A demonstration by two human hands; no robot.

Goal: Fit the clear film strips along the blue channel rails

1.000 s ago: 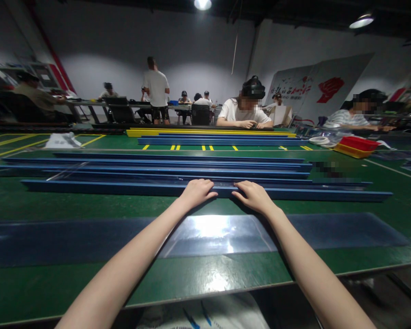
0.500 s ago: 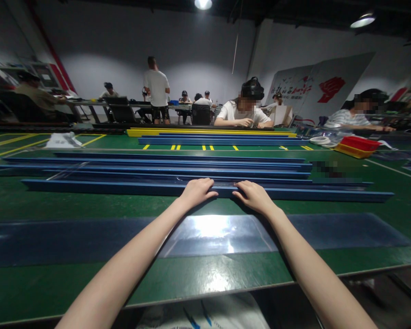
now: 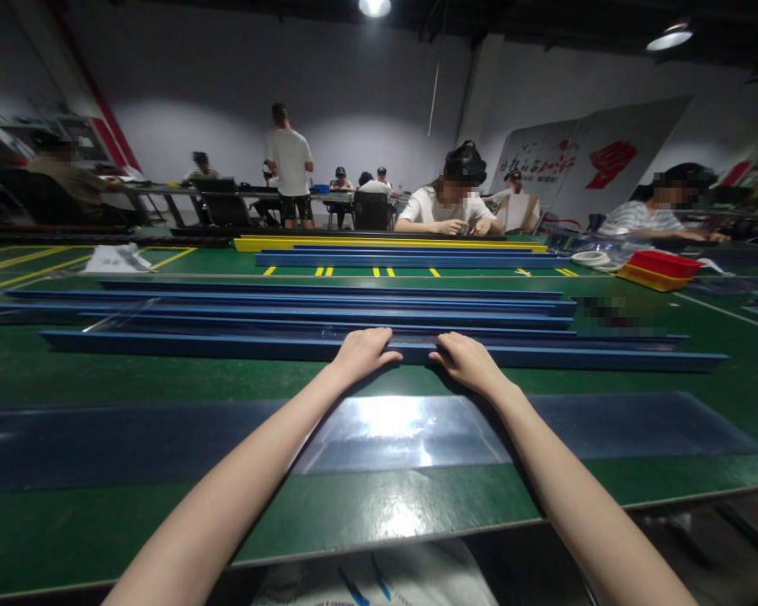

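Note:
A long blue channel strip (image 3: 195,343) lies crosswise on the green table, nearest to me among several similar strips. My left hand (image 3: 367,352) grips its near wall just left of the middle, fingers over the top edge and thumb on the front face. A short gap to the right, my right hand (image 3: 464,358) grips the same wall in the same way. Some of the fingertips are hidden inside the channel. Between my forearms and beyond them stretches a flat, clear plastic sheet (image 3: 227,438), with a bright reflection of light on it.
More blue strips (image 3: 354,295) lie behind the held one. Farther back are a yellow strip (image 3: 379,244), a crumpled white bag (image 3: 117,257) and a red bin (image 3: 663,266). Co-workers sit across the table. The green table's front edge (image 3: 480,528) is close to me.
The fingertips of my right hand have shifted very slightly to the right. Both hands stay on the blue channel strip, and the strip lies nearly where it was.

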